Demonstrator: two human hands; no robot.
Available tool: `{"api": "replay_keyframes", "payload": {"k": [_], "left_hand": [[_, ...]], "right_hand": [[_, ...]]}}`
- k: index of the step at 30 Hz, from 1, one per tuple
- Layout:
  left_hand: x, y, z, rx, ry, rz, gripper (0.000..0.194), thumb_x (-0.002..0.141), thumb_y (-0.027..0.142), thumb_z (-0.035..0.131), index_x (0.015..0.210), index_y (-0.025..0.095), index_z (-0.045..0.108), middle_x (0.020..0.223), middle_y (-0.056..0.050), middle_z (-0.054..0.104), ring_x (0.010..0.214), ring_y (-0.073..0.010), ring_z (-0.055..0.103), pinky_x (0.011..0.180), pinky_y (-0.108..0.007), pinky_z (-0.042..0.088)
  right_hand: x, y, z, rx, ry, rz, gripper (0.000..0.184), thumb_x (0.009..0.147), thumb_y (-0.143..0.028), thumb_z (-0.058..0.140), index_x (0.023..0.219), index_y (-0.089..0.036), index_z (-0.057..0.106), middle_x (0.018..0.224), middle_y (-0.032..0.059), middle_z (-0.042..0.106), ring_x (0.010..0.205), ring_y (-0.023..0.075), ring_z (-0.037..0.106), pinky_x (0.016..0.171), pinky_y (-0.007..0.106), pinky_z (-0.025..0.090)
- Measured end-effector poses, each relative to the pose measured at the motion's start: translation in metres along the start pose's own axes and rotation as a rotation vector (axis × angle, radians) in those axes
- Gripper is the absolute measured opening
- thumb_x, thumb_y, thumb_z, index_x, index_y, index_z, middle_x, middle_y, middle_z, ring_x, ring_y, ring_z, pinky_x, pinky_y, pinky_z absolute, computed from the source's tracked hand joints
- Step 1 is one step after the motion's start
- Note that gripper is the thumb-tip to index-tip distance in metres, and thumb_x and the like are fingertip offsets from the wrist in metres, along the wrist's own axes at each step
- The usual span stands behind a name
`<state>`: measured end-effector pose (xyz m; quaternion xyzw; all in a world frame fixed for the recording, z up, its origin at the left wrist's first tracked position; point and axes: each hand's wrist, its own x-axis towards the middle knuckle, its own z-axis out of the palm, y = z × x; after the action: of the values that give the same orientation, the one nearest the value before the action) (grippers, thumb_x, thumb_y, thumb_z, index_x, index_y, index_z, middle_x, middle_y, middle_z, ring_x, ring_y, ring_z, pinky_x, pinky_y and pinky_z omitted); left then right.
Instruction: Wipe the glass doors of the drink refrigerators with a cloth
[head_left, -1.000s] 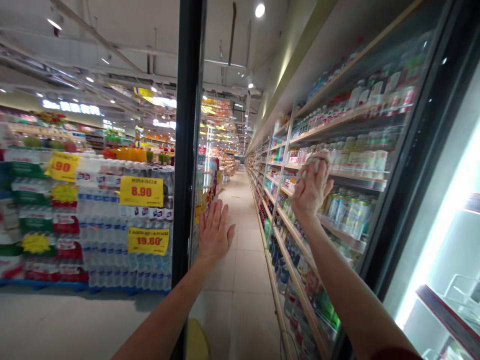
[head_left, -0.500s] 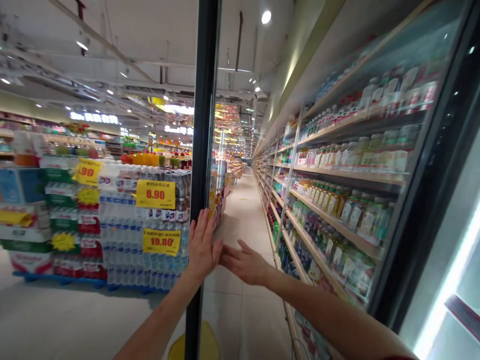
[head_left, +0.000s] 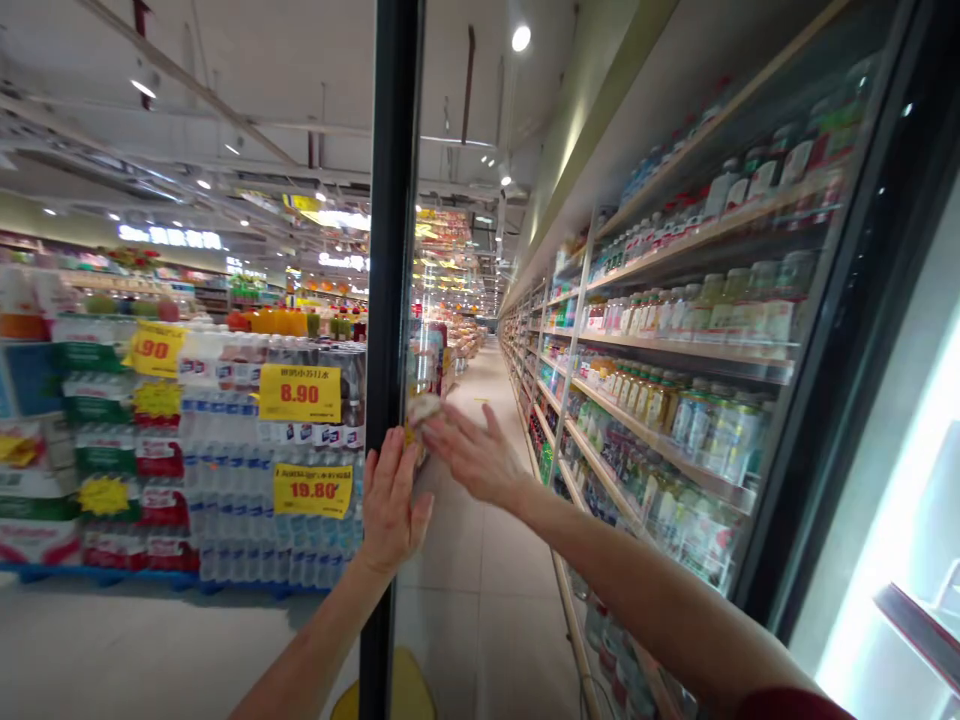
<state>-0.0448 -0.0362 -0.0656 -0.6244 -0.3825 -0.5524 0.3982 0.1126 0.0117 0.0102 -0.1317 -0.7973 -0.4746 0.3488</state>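
My left hand (head_left: 394,510) lies against the black door frame (head_left: 384,300) of a glass door, fingers stretched along it and thumb apart. Just to its right, my right hand (head_left: 480,455) reaches to the glass with its fingers extended. A pale crumpled cloth (head_left: 424,408) shows at its fingertips, pressed near the inner edge of the frame. Part of the cloth is hidden by the fingers.
Through the glass, shelves of bottled drinks (head_left: 697,300) line the aisle (head_left: 480,540). Stacked water packs (head_left: 240,470) with yellow price signs (head_left: 300,393) stand at left. A lit cooler interior (head_left: 885,590) is at the right edge. Something yellow (head_left: 412,685) stands low by the door.
My right hand has moved up and a little left, apart from my left hand, and the pale cloth has come into sight. The left hand stays at the frame as the view shifts slightly.
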Motion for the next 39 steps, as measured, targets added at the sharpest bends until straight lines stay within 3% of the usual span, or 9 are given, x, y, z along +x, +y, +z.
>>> {"api": "replay_keyframes", "payload": {"k": [4, 6, 10, 12, 17, 23, 31, 36, 39], "left_hand": [[0.009, 0.007, 0.003, 0.006, 0.003, -0.044, 0.057, 0.086, 0.027, 0.036, 0.140, 0.019, 0.018, 0.147, -0.009, 0.018, 0.134, -0.0233, 0.021, 0.108, -0.043, 0.018], [0.020, 0.011, 0.005, -0.006, 0.004, -0.058, 0.057, 0.086, 0.028, 0.036, 0.140, 0.019, 0.018, 0.147, -0.010, 0.018, 0.134, -0.0235, 0.021, 0.108, -0.043, 0.019], [0.045, 0.014, 0.006, -0.013, 0.045, -0.070, 0.057, 0.087, 0.029, 0.034, 0.140, 0.019, 0.016, 0.147, -0.010, 0.017, 0.135, -0.0228, 0.020, 0.108, -0.043, 0.018], [0.051, 0.012, 0.005, 0.006, 0.062, -0.065, 0.057, 0.087, 0.030, 0.034, 0.140, 0.019, 0.016, 0.147, -0.010, 0.018, 0.135, -0.0224, 0.020, 0.108, -0.042, 0.018], [0.058, 0.016, 0.011, 0.073, 0.088, -0.042, 0.058, 0.086, 0.031, 0.037, 0.140, 0.018, 0.018, 0.146, -0.011, 0.021, 0.134, -0.0214, 0.021, 0.109, -0.041, 0.014], [0.083, 0.050, 0.042, 0.091, -0.032, 0.039, 0.065, 0.084, 0.032, 0.045, 0.140, 0.017, 0.016, 0.144, -0.013, 0.027, 0.135, -0.0227, 0.020, 0.109, -0.043, 0.015], [0.086, 0.062, 0.050, 0.132, -0.019, 0.014, 0.067, 0.082, 0.035, 0.049, 0.140, 0.019, 0.019, 0.142, -0.011, 0.030, 0.134, -0.0235, 0.022, 0.109, -0.045, 0.012], [0.086, 0.061, 0.051, 0.148, -0.017, 0.018, 0.069, 0.081, 0.036, 0.051, 0.140, 0.020, 0.018, 0.142, -0.011, 0.030, 0.134, -0.0243, 0.023, 0.109, -0.046, 0.013], [0.085, 0.060, 0.053, 0.157, -0.021, 0.018, 0.071, 0.080, 0.036, 0.052, 0.140, 0.020, 0.017, 0.142, -0.011, 0.029, 0.134, -0.0251, 0.023, 0.109, -0.047, 0.014]], "right_hand": [[0.043, 0.049, -0.014, -0.054, 0.052, 0.413, 0.045, 0.087, -0.019, 0.034, 0.132, -0.023, 0.036, 0.144, 0.0045, 0.033, 0.137, 0.0232, 0.015, 0.108, 0.058, 0.007], [0.034, 0.043, -0.015, -0.049, 0.045, 0.351, 0.046, 0.086, -0.017, 0.036, 0.132, -0.022, 0.037, 0.143, 0.0042, 0.034, 0.137, 0.0234, 0.014, 0.109, 0.057, 0.008], [-0.019, 0.009, -0.010, -0.005, -0.016, -0.059, 0.042, 0.085, -0.020, 0.040, 0.126, -0.024, 0.045, 0.138, 0.0007, 0.042, 0.135, 0.0192, 0.020, 0.112, 0.049, 0.009], [-0.032, 0.017, -0.013, -0.050, 0.031, 0.010, 0.041, 0.084, -0.020, 0.041, 0.124, -0.026, 0.047, 0.135, 0.0004, 0.046, 0.135, 0.0181, 0.023, 0.112, 0.048, 0.006], [-0.024, 0.071, -0.037, -0.220, 0.156, 0.549, 0.046, 0.084, -0.022, 0.042, 0.130, -0.019, 0.042, 0.140, 0.0101, 0.038, 0.135, 0.0251, 0.021, 0.109, 0.052, 0.011], [-0.071, 0.057, -0.038, -0.193, 0.110, 0.388, 0.041, 0.082, -0.020, 0.043, 0.123, -0.026, 0.049, 0.129, 0.0052, 0.051, 0.132, 0.0208, 0.029, 0.110, 0.049, 0.012], [-0.146, 0.146, -0.077, -0.285, 0.400, 1.240, 0.051, 0.085, -0.026, 0.032, 0.135, -0.016, 0.033, 0.144, 0.0184, 0.025, 0.133, 0.0304, 0.025, 0.100, 0.062, 0.021], [-0.142, 0.103, -0.057, -0.218, 0.193, 0.741, 0.045, 0.083, -0.024, 0.040, 0.127, -0.024, 0.046, 0.138, 0.0103, 0.040, 0.132, 0.0250, 0.028, 0.106, 0.052, 0.021], [-0.165, 0.112, -0.061, -0.258, 0.204, 0.828, 0.043, 0.083, -0.027, 0.040, 0.124, -0.025, 0.049, 0.136, 0.0093, 0.042, 0.130, 0.0253, 0.031, 0.105, 0.054, 0.021]]}}
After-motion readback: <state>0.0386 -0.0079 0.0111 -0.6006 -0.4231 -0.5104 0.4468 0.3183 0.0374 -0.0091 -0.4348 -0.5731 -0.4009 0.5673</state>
